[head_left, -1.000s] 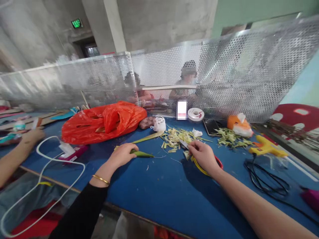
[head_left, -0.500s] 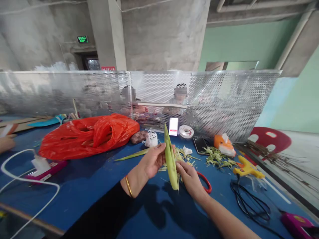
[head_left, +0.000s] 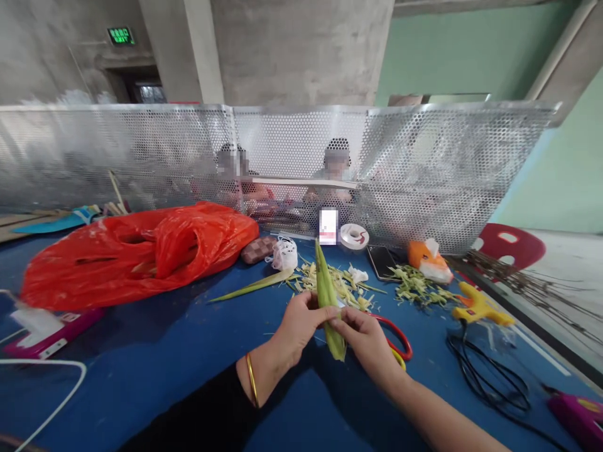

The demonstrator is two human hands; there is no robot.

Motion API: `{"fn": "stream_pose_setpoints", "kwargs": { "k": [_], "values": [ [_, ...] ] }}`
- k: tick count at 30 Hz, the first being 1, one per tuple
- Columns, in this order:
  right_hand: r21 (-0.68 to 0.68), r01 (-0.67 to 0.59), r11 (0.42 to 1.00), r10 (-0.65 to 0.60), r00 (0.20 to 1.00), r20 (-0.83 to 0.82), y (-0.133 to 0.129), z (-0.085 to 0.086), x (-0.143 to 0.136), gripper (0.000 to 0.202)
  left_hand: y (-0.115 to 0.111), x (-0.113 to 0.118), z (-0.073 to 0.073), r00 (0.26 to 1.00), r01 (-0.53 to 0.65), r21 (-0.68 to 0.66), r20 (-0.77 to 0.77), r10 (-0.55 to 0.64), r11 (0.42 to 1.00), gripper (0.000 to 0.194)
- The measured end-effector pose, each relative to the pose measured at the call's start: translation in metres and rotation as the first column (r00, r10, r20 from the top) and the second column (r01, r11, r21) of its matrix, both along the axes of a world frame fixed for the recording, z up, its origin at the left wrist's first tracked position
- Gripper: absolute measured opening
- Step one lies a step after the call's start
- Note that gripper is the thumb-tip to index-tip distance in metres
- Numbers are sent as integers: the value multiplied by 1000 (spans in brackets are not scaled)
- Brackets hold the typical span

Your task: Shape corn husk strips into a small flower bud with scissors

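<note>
A long, pointed green leaf [head_left: 325,282], like a corn husk, stands nearly upright between my hands with its tip away from me. My left hand [head_left: 296,326] pinches it from the left, thumb across its front. My right hand [head_left: 366,339] grips its right edge lower down, fingertips close to the left thumb. Beneath my right hand lies a tool with red and yellow handle loops [head_left: 404,342], probably scissors; its other end is hidden. Beyond the hands is a pile of pale green shreds [head_left: 346,282]. Another long leaf [head_left: 254,286] lies to the left.
A red plastic bag [head_left: 141,245] fills the left side, beside a purple power strip [head_left: 61,333]. Farther back are white string [head_left: 284,252], a tape roll [head_left: 354,236] and a phone [head_left: 381,260]. Tissues [head_left: 429,260] and a yellow glue gun [head_left: 480,306] with black cable are right.
My hands have come closer together on the leaf, the left one sliding down towards its lower part. The leaf's open fold has narrowed. The view has tilted down slightly.
</note>
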State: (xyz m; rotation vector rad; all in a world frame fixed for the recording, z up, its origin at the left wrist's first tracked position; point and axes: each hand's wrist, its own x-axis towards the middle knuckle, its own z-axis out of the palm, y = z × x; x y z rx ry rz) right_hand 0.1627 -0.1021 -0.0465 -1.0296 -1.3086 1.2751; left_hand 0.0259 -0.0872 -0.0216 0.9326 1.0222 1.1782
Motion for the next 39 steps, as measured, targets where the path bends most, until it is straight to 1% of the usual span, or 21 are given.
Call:
{"fn": "stream_pose_setpoints", "kwargs": {
  "k": [3, 6, 11, 14, 17, 20, 24, 29, 30, 33, 35, 39],
  "values": [
    [-32, 22, 999, -22, 1000, -22, -1, 2, 1, 37, 1, 0, -3, 999, -26, -9, -28, 26, 1000, 27],
    [-84, 20, 996, -25, 997, -68, -3, 4, 2, 36, 4, -3, -5, 1000, -12, -22, -22, 11, 1000, 29],
    [-165, -44, 985, 13, 984, -180, -5, 6, 3, 34, 6, -4, -7, 994, 76, -71, 84, -70, 995, 41],
    [-182, -66, 981, 25, 975, -222, -4, 6, 5, 35, 5, -4, -6, 984, 118, -96, 142, -104, 988, 45],
    [-155, -34, 987, 4, 981, -193, -1, 4, 6, 36, 7, -5, -5, 980, 116, -94, 171, -98, 989, 43],
    [-95, 44, 994, -56, 991, -125, 2, 3, 8, 36, 10, -7, -4, 983, 71, -73, 172, -57, 995, 38],
    [-23, 107, 994, -108, 992, -70, 4, 4, 8, 36, 13, -8, -7, 991, 19, -72, 130, -10, 997, 33],
    [89, 167, 982, -171, 985, 38, 2, 1, 7, 31, 11, -6, -11, 997, -14, -89, 69, 20, 996, 29],
    [93, 172, 981, -177, 983, 45, 2, 0, 7, 30, 11, -5, -11, 998, -19, -90, 65, 25, 996, 29],
    [17, 136, 991, -136, 991, 1, 2, 1, 7, 31, 10, -5, -10, 996, -18, -95, 82, 26, 995, 27],
    [-39, 81, 996, -82, 996, -24, 1, 3, 7, 33, 10, -5, -9, 993, 6, -99, 117, 5, 995, 27],
    [-105, -12, 994, 7, 999, -47, -1, 6, 6, 39, 11, -4, -6, 986, 57, -106, 161, -40, 993, 28]
  ]
}}
